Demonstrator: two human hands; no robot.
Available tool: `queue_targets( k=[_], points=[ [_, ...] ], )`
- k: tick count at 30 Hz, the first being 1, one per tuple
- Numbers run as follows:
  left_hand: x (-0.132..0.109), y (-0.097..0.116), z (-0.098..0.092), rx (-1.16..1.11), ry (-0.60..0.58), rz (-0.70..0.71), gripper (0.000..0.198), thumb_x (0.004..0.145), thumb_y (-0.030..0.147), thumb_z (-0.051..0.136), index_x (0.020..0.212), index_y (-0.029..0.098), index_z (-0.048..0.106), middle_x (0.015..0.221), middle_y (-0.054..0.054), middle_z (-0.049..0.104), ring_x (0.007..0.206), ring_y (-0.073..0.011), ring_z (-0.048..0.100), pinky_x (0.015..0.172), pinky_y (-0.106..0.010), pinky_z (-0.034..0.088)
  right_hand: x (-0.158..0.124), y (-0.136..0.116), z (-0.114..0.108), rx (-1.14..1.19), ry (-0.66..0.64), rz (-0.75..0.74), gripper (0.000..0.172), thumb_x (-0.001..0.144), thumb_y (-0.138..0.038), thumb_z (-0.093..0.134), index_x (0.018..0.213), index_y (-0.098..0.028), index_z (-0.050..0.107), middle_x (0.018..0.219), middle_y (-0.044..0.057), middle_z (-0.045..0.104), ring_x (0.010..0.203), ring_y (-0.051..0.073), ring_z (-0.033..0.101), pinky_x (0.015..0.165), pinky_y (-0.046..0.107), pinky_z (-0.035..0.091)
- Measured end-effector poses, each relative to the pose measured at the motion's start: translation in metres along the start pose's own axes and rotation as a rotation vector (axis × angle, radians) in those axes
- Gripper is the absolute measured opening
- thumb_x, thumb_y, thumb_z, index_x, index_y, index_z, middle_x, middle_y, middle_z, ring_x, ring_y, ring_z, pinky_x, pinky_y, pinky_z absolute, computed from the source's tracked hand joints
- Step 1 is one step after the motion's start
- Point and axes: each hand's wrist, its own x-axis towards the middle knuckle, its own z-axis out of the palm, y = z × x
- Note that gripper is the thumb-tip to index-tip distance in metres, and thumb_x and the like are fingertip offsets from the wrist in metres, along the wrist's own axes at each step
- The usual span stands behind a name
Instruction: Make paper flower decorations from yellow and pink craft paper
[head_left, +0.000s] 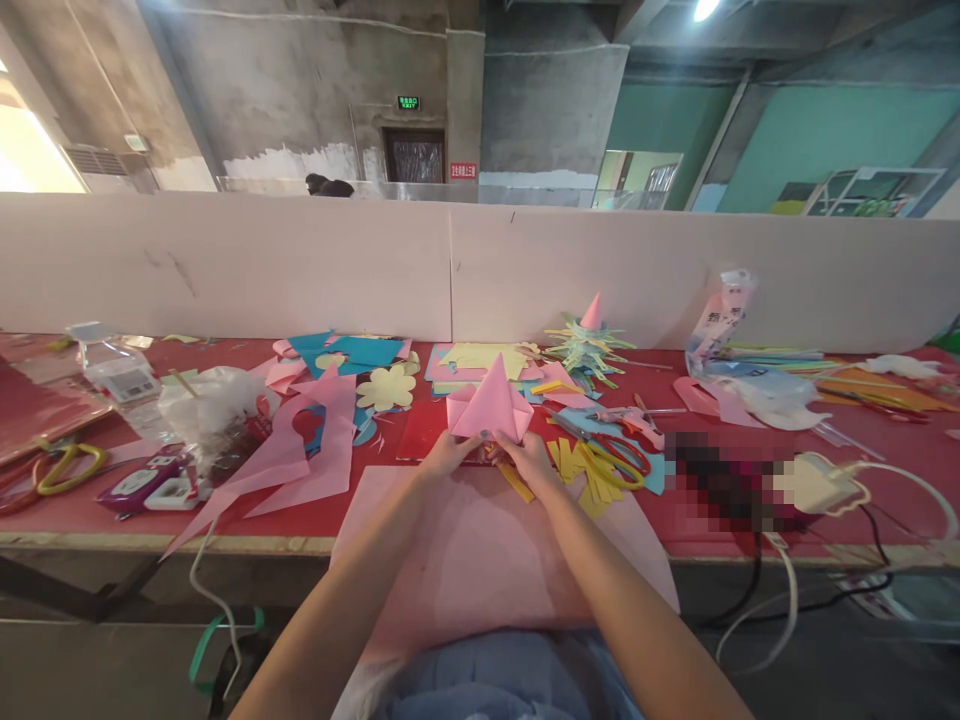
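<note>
A folded pink paper shape [491, 405], pointed at the top, stands over the red table [915, 450] in the middle of the head view. My left hand [448, 455] pinches its lower left corner and my right hand [529, 455] pinches its lower right corner. Below my hands a large pink sheet [480, 560] hangs over the table's front edge onto my lap.
Red-handled scissors [615, 440] and yellow paper strips [592, 480] lie right of my right hand. Pink offcuts [300, 450], a yellow paper flower [385, 388] and blue paper [352, 352] lie left. A spiky paper model [587, 345] stands behind. A beige partition [300, 265] closes the back.
</note>
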Motion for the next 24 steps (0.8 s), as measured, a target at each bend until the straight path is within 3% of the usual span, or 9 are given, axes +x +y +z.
queue_targets(
  k=[4,11,18,24],
  points=[
    [-0.0003,0.0010,-0.0012,-0.047,-0.001,-0.044,0.052,0.079,0.059,0.043,0.062,0.013,0.060,0.053,-0.004,0.060,0.052,-0.0154,0.057,0.061,-0.029,0.046,-0.0006,-0.0002,-0.0002,0.005,0.039,0.040,0.036,0.067,-0.050,0.065,0.060,-0.015,0.061,0.057,0.005,0.066,0.049,0.015,0.060,0.051,0.025,0.046],
    [-0.0022,0.0044,0.0021,-0.015,0.014,-0.035,0.037,0.068,0.050,0.064,0.062,0.013,0.058,0.053,-0.001,0.058,0.053,-0.0131,0.054,0.061,-0.026,0.045,0.0002,-0.0056,-0.0013,0.129,0.154,0.047,0.033,0.064,-0.048,0.069,0.068,-0.017,0.060,0.061,0.003,0.066,0.049,0.012,0.057,0.049,0.023,0.046],
    [-0.0065,0.0032,0.0010,-0.085,-0.098,-0.027,0.031,0.072,0.044,0.062,0.075,0.013,0.060,0.067,-0.003,0.062,0.062,-0.0138,0.058,0.067,-0.029,0.048,-0.0016,-0.0011,0.0023,0.025,-0.001,0.033,0.037,0.068,-0.050,0.065,0.053,-0.015,0.062,0.047,0.003,0.060,0.043,0.013,0.055,0.045,0.024,0.042],
    [-0.0056,0.0024,0.0015,-0.048,-0.084,-0.032,0.030,0.069,0.042,0.066,0.072,0.012,0.059,0.062,-0.002,0.060,0.060,-0.0135,0.057,0.062,-0.027,0.047,-0.0012,0.0013,0.0009,-0.018,0.011,0.002,0.041,0.067,-0.050,0.066,0.044,-0.017,0.060,0.043,0.003,0.058,0.041,0.013,0.052,0.047,0.025,0.041]
  ],
)
